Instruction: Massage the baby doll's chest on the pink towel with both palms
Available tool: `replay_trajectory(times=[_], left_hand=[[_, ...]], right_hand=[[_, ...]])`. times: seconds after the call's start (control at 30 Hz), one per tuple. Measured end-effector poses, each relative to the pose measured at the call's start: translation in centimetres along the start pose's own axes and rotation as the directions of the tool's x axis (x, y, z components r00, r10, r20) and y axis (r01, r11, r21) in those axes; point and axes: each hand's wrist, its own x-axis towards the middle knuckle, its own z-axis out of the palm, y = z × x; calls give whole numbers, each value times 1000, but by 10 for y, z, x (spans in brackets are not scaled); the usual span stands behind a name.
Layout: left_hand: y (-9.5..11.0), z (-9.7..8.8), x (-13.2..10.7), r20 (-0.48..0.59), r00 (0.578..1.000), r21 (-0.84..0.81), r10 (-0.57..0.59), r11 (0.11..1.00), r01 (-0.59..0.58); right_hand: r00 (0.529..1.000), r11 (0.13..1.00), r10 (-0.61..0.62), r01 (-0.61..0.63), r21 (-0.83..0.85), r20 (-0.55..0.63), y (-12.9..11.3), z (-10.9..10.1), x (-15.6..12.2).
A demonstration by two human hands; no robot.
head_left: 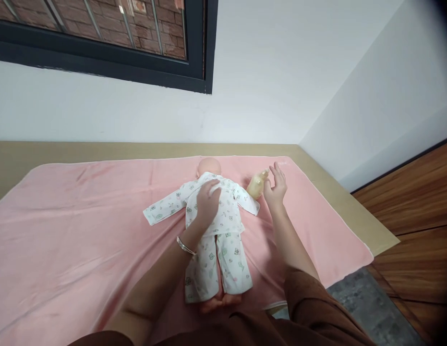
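A baby doll (216,211) in a white printed long-sleeved top and matching trousers lies on a pink blanket (101,211), its bald head (209,166) away from me. My left hand (208,204) is over the doll's chest, its fingers loosely bent and apart, with nothing visible in it. A pale yellow baby bottle (257,185) lies tilted beside the doll's right-hand sleeve in view, its narrow tip towards my right hand (276,187). That hand is raised beside the bottle with fingers spread; whether the thumb or forefinger touches the tip, I cannot tell.
The blanket covers most of a light wooden table (374,240). Behind it are a white wall (252,86) and a dark-framed window (208,57). Brown wooden panels (417,202) stand at the right, above a grey floor (367,298).
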Motion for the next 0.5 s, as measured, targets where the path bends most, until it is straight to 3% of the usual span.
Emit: replay_trajectory(times=[0.07, 0.1, 0.13, 0.2, 0.23, 0.27, 0.4, 0.5], left_hand=[[25, 19, -8, 184, 963, -312, -197, 917, 247], [35, 30, -8, 310, 912, -449, -269, 804, 390], [43, 41, -6, 442, 832, -526, -336, 654, 544], [51, 65, 5, 652, 637, -519, -411, 370, 771], [52, 77, 12, 692, 564, -494, -451, 275, 825], [50, 89, 20, 698, 520, -481, -493, 216, 850], [38, 122, 44, 659, 480, -515, -579, 116, 849], [31, 129, 52, 682, 455, -511, -573, 72, 856]], right_hand=[[1000, 999, -22, 22, 23, 3, 0, 1, 2], [999, 999, -39, 39, 27, 12, 1, 3, 2], [998, 998, -60, 59, 24, 32, 2, 5, 0], [992, 996, -90, 91, -1, 90, 5, 12, -5], [989, 995, -96, 99, -15, 116, 7, 16, -8], [987, 995, -96, 100, -27, 131, 9, 20, -11], [997, 997, -63, 65, -46, 47, 17, 39, -20], [998, 996, -58, 56, -63, -37, 20, 49, -21]])
